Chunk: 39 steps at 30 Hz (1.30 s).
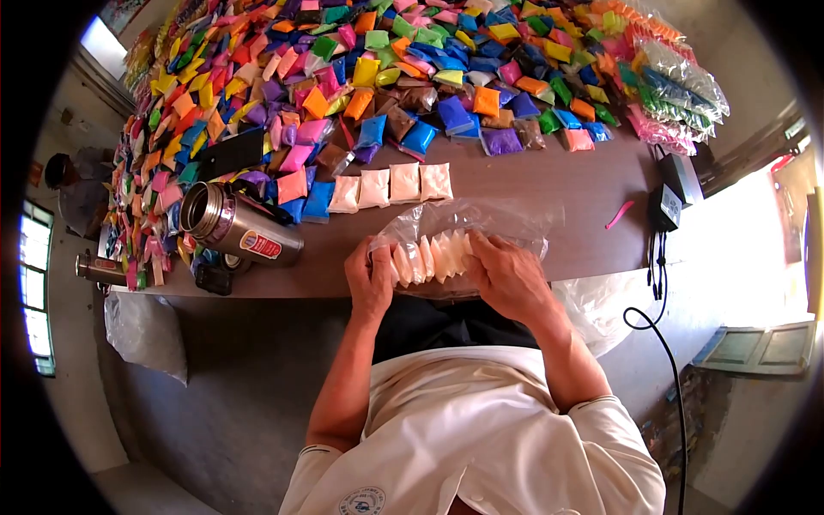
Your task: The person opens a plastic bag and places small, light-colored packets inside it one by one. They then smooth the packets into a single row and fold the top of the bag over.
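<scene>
At the table's near edge, a clear plastic bag [515, 225] holds a row of pale peach packets [438, 256] standing side by side. My left hand [371, 279] grips the left end of this bag, its thumb against the packets. Closed on the right end is my right hand [508, 273], with its fingertips by the last packets. The bag's loose film spreads out behind and to the right of the row. Just beyond it, several more cream packets [390, 186] lie in a line on the table.
A large heap of colourful packets [343, 94] covers the table's far and left parts. An uncapped steel flask [245, 225] leans at the left. Filled bags [678, 86] are stacked far right. Near the right edge lie a pink strip [619, 214] and a black adapter [665, 206] with cables.
</scene>
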Each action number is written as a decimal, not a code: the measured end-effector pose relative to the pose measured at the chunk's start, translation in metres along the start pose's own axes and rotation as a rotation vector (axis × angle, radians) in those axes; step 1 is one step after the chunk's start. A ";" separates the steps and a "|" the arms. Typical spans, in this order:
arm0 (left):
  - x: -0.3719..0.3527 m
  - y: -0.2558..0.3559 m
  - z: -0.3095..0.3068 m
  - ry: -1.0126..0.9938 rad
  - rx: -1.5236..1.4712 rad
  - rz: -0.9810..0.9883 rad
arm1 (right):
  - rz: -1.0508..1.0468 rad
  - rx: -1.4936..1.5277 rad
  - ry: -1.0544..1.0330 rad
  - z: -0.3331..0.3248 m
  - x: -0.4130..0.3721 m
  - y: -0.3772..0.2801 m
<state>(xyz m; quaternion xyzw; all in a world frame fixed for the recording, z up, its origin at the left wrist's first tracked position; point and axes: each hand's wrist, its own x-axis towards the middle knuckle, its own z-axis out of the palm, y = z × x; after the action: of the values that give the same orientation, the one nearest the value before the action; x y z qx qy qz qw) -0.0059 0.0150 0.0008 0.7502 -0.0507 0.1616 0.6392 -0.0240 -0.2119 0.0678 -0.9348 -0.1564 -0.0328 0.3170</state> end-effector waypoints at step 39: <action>-0.001 -0.005 -0.001 -0.018 -0.044 -0.012 | 0.079 0.178 -0.106 -0.005 0.013 0.022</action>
<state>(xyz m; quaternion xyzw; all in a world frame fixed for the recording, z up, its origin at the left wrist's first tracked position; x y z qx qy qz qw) -0.0058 0.0165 -0.0040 0.7377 -0.0552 0.1498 0.6560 -0.0044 -0.2278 0.0609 -0.9088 -0.1382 0.0435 0.3912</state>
